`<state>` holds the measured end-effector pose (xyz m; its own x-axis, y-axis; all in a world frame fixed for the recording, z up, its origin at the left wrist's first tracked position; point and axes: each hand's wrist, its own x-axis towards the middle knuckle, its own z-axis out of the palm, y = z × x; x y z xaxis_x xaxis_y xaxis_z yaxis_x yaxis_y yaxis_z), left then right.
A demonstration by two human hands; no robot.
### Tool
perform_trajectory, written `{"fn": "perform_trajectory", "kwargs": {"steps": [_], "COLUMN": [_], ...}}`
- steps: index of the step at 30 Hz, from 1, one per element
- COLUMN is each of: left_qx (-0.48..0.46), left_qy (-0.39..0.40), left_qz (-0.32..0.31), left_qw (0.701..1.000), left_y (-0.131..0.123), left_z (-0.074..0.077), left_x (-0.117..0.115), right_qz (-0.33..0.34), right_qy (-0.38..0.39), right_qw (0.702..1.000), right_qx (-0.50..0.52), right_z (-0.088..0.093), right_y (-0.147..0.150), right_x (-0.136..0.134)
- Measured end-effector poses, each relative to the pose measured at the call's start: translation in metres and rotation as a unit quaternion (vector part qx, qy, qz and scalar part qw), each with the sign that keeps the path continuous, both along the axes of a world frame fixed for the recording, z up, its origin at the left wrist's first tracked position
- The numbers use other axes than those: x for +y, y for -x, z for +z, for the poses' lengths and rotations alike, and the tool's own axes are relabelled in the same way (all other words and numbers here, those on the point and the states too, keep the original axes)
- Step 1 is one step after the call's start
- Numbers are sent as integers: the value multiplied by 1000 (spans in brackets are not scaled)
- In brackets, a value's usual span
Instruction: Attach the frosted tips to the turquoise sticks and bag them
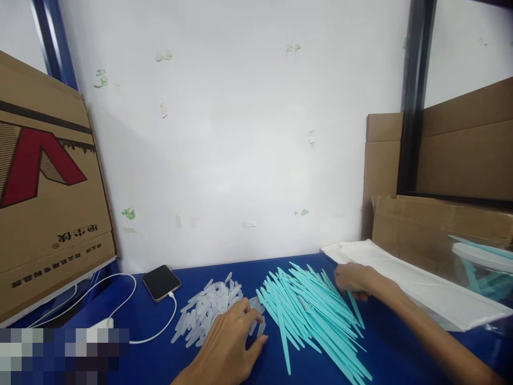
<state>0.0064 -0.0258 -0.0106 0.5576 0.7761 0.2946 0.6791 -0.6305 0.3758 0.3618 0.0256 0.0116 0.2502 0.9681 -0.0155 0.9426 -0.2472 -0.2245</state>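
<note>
A heap of small translucent plastic caps (208,310) lies on the blue table (401,347). My left hand (232,342) rests on the heap's right edge, fingers curled over a few caps. Right of it spreads a pile of thin turquoise plastic sticks (312,315). My right hand (355,280) sits at the far right edge of that pile with its fingers closed on a turquoise stick (356,310) that points toward me.
A black phone (161,282) on a white charging cable (120,299) lies at the back left. A printed cardboard box (48,203) stands left. At right are cardboard boxes (441,224), a white sheet (420,289) and a clear container (481,272) with more turquoise sticks.
</note>
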Motion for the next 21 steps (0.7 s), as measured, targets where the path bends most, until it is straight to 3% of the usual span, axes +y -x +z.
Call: {"fn": "perform_trajectory", "kwargs": {"steps": [4,14,21], "left_qx": [12,80,7], "left_qy": [-29,-110,-116], "left_qz": [-4,-32,-12], "left_qw": [999,990,993], "left_y": [-1,-1,0], "left_z": [-5,-13,-6], "left_x": [4,11,9], "right_qz": [23,47,43], "right_qy": [78,77,18], "right_qw": [996,995,997], "right_qx": [-23,-35,-66], "right_z": [7,6,8], "right_y": [9,23,10], "right_x": [-5,-9,-3]}}
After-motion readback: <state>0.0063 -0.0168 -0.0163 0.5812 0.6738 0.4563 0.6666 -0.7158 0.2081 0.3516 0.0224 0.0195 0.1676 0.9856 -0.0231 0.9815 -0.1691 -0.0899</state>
